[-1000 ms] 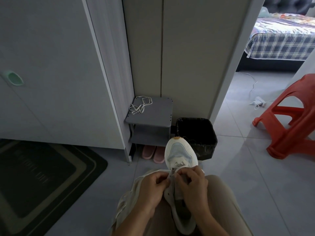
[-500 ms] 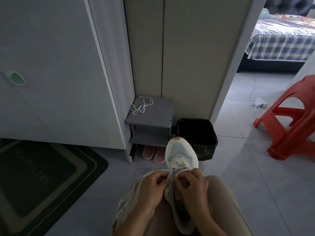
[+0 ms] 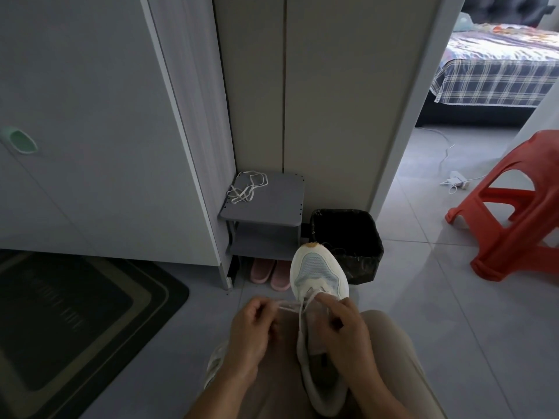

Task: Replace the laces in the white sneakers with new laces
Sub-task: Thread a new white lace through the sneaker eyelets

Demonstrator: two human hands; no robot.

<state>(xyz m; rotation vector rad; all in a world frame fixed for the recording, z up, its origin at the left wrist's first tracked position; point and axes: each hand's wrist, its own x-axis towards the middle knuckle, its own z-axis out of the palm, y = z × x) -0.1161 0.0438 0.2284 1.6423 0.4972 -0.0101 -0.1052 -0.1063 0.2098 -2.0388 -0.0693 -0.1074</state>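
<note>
white sneaker [image 3: 316, 273], toe at 12 o'clock, is gripped by the right hand [image 3: 343, 329]; its lace [image 3: 291, 306] is pinched at 9 o'clock by the left hand [image 3: 251, 328].

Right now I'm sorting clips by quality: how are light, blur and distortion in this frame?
Head view: dim, brightest on the far bed; glare on the tiles by the red stool; doormat smeared; wide-angle splays the cabinet edges; sneaker sharp, lace faint.

White sneaker [image 3: 317, 272], orange stool [image 3: 520, 213], plaid blue-grey bedspread [image 3: 496, 77].
</note>
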